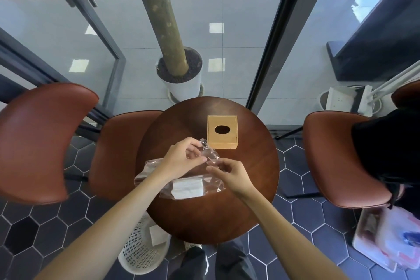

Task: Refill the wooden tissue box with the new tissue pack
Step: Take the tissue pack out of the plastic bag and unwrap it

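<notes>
A square wooden tissue box (pixel 222 131) with a dark oval slot in its lid stands closed on the far part of a round dark wooden table (pixel 254 179). Nearer me lies a clear plastic tissue pack (pixel 187 186) with a white stack of tissues inside. My left hand (pixel 181 159) and my right hand (pixel 229 174) both pinch the crumpled clear wrapper at the pack's far end, just in front of the box. The wrapper is lifted there, and my left forearm crosses over the pack's left part.
Brown leather chairs stand at the left (pixel 43 141), behind it (pixel 113 154) and at the right (pixel 336 159). A white perforated waste basket (pixel 138 250) stands on the floor under the table's near left edge. A white plant pot (pixel 181 77) stands beyond the table by the glass wall.
</notes>
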